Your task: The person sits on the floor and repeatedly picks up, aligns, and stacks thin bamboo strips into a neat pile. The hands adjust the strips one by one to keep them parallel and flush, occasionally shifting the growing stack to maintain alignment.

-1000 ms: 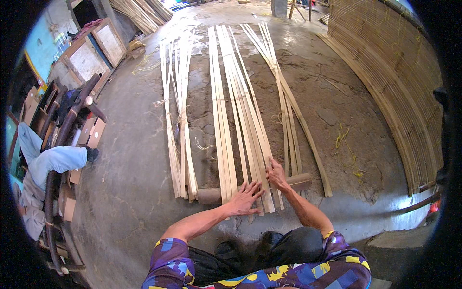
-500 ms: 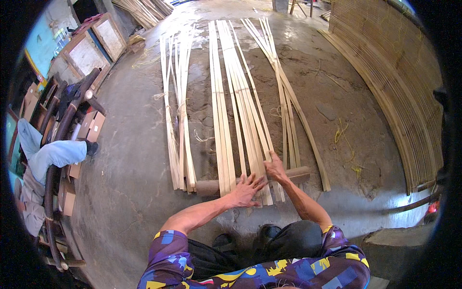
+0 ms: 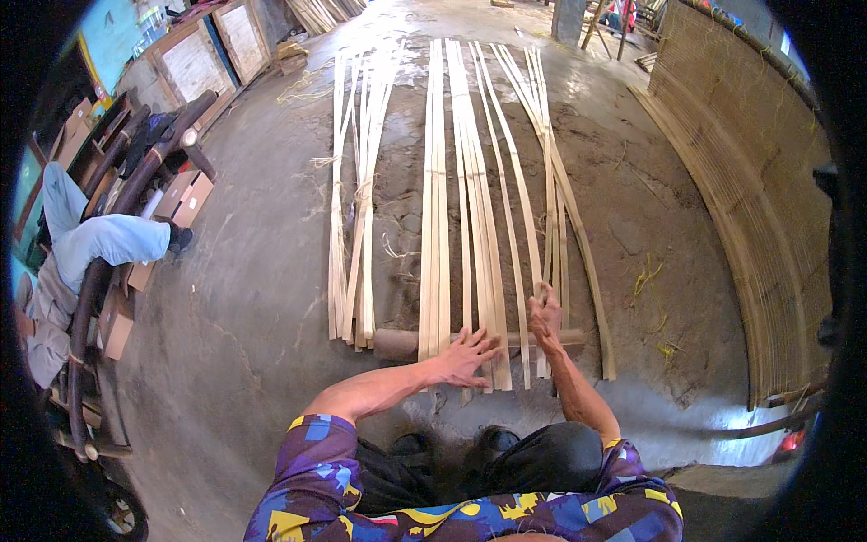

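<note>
Long pale bamboo strips (image 3: 434, 199) lie side by side on the floor, pointing away from me. Their near ends rest across a round wooden log (image 3: 395, 344). My left hand (image 3: 466, 358) lies with fingers spread over the near ends of the middle strips. My right hand (image 3: 545, 321) is closed around the near part of one bamboo strip (image 3: 521, 185), which bows slightly to the right of the middle group. Left of these lies a tied bundle of strips (image 3: 338, 235), and a looser crossing group of strips (image 3: 580, 239) lies at the right.
A large slatted bamboo mat (image 3: 722, 199) stands along the right side. At the left, a seated person's leg (image 3: 126, 242) extends from a dark wooden bench (image 3: 99, 271), with cardboard boxes (image 3: 188, 200) beside it. Yellow string (image 3: 646, 275) lies on the floor at right.
My right hand has moved right and slightly away from me, drawing a strip apart from the middle group. The left hand stays spread on the strips. The whole view has shifted slightly.
</note>
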